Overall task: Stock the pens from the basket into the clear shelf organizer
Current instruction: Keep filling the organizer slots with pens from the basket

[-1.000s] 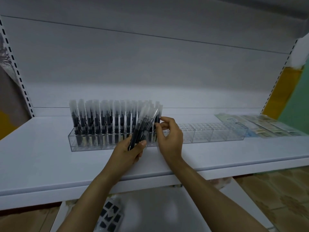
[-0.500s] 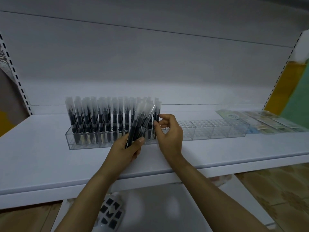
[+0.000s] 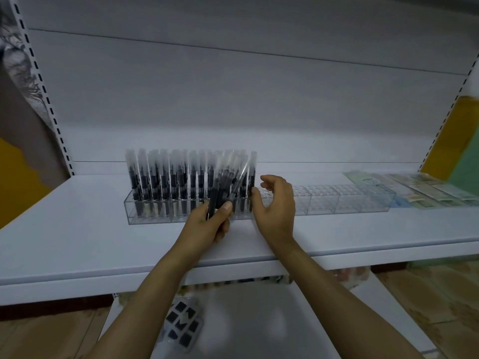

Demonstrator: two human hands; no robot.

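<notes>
Pens (image 3: 181, 182) fill the 9 o'clock half of the clear organizer (image 3: 337, 200); cells toward 3 o'clock stand empty — about halfway, I judge. Left hand (image 3: 207, 226) grips a bundle (image 3: 224, 187) at its 6 o'clock edge. Right hand (image 3: 276, 203), pinching at the row's end earlier, now hangs loosely curled — empty.

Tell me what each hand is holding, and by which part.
The left hand grips a bundle of pens by their lower ends, caps pointing up. The right hand holds nothing; its fingers are loosely curved beside the bundle.
</notes>
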